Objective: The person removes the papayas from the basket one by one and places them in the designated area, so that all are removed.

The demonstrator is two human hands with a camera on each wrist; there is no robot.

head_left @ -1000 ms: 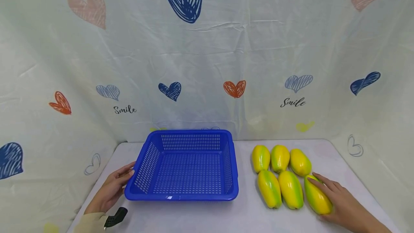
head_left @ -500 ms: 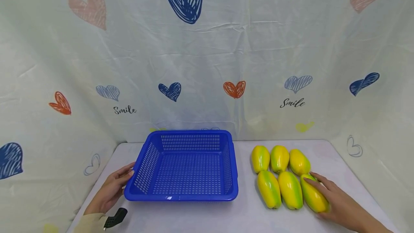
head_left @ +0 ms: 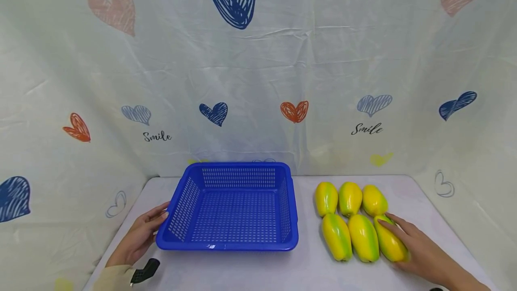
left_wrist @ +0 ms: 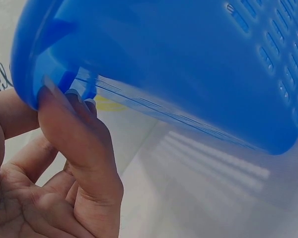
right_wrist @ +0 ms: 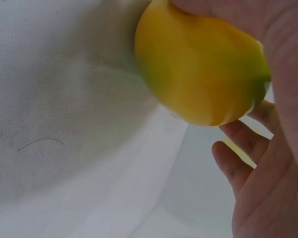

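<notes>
In the head view a blue plastic basket (head_left: pixel 226 247) with slotted walls stands left of centre, with nothing in it. My left hand (head_left: pixel 139 235) grips its left rim; the left wrist view has the thumb (left_wrist: pixel 74 134) and fingertips at the rim's edge. On the right lie several yellow-green mangoes in two rows of 3. My right hand (head_left: pixel 426 250) holds the front row's rightmost mango (head_left: pixel 391 241), with fingers and thumb around its right side. The right wrist view shows that mango between thumb and fingers, low over or on the tabletop.
The other mangoes (head_left: pixel 363 237) lie close together, left of and behind the held one. A white-covered table (head_left: pixel 307 273) bears everything. Behind it hangs a pale curtain (head_left: pixel 258 75) printed with hearts. A black strap piece (head_left: pixel 145 271) sits at my left wrist.
My right hand has moved the front right mango slightly to the left and back, closer against its neighbours. The left hand and the basket have stayed in place.
</notes>
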